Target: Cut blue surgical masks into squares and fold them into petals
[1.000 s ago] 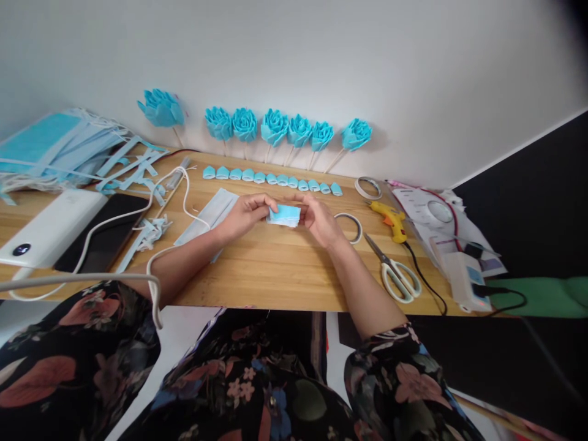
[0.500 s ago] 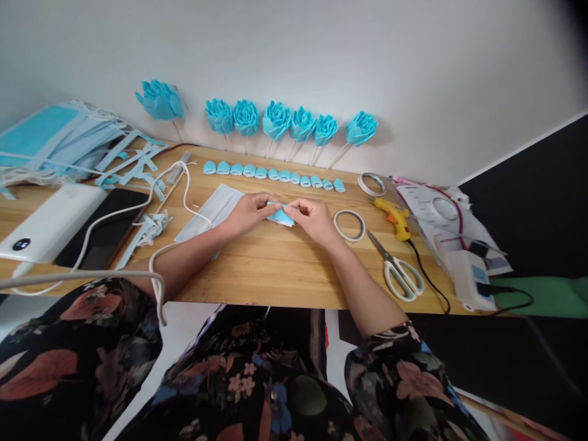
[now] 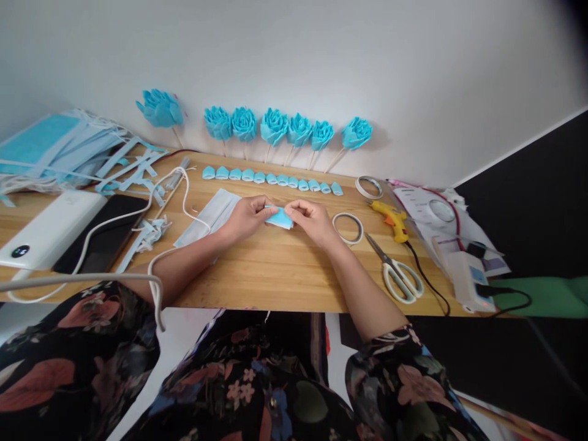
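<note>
A pale wall (image 3: 294,55) rises behind a wooden table (image 3: 275,275). Between the two hands, over the middle of the tabletop, is a small folded blue piece (image 3: 279,218), with a whitish lower edge. The left hand (image 3: 247,217) grips one end between thumb and fingers, and the right hand (image 3: 314,223) pinches the other end likewise. Whether the piece touches the wood is unclear.

A pleated mask (image 3: 209,214) lies just left of the left hand, partly under its forearm. Close to the right of the right hand is a tape roll (image 3: 361,228), then scissors (image 3: 389,262) and a yellow glue gun (image 3: 390,220). Beyond both hands runs a row of small blue petals (image 3: 271,179); behind these, blue flowers (image 3: 274,127) on sticks lean at the wall. Well left of the left hand are a dark phone (image 3: 108,229), a white power bank (image 3: 52,226) and a mask pile (image 3: 41,144).
</note>
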A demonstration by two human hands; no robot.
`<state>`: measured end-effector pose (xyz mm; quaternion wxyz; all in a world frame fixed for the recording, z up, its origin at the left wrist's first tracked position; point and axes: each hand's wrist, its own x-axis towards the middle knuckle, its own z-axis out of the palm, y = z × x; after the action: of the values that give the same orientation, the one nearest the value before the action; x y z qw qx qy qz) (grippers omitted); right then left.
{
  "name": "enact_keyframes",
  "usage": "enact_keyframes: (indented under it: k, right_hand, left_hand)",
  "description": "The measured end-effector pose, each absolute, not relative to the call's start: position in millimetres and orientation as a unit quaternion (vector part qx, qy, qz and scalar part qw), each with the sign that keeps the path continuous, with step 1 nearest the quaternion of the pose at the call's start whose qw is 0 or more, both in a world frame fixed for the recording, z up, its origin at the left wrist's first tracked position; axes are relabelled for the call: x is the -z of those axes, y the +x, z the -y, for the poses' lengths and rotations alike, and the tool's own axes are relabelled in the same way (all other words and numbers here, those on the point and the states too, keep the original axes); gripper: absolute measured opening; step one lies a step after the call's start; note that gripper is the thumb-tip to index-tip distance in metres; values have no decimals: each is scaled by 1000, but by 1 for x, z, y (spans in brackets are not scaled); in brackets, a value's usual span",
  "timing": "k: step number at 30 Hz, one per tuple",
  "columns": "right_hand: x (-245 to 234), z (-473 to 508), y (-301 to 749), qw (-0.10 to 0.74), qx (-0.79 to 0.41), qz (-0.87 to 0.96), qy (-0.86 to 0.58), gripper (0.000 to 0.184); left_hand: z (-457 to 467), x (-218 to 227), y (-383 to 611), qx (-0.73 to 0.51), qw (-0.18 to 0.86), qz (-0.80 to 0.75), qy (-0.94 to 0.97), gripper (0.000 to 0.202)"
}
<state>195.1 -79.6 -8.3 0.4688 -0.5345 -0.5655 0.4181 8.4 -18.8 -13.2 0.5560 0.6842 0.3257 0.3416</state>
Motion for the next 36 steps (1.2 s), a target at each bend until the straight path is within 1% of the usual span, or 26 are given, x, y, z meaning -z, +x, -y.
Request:
enact_keyframes:
  k: [2,5,6,8,13,18,22,27,31,33,36]
  right_hand:
    - [11,78,197,488,-433,543,-529,36]
    - [16,74,200,524,-472,487,-515,38]
    - [17,73,202,534,-491,464,-508,38]
    - [18,71,203,547,-530,419,-494,39]
    - [16,70,203,560,-579,360,-472,40]
    - [16,69,203,559,-576,361,-475,39]
    - [19,70,202,546,-568,385,-480,41]
    - [20,73,200,518,-558,429,-486,46]
    - [15,75,200,509,-564,457,-463,55]
    - [14,76,199,498,-557,481,-459,54]
    - [13,76,194,496,-504,519,-479,50]
  left_hand:
    - [20,14,9,-343,576,-317,671,32]
    - [19,15,9,-361,651,-286,604,43]
    - [18,16,9,-363,675,-273,582,45]
    - [16,18,9,-362,697,-260,562,42]
    - [16,18,6,-339,697,-260,576,35]
    - [18,15,5,-319,673,-232,626,41]
    - [17,16,8,-298,639,-253,663,46]
    - [13,22,10,-333,628,-313,629,34]
    - [13,23,10,-378,639,-331,582,35]
    - [14,21,10,-390,645,-329,569,36]
    - [18,20,11,-377,651,-323,574,36]
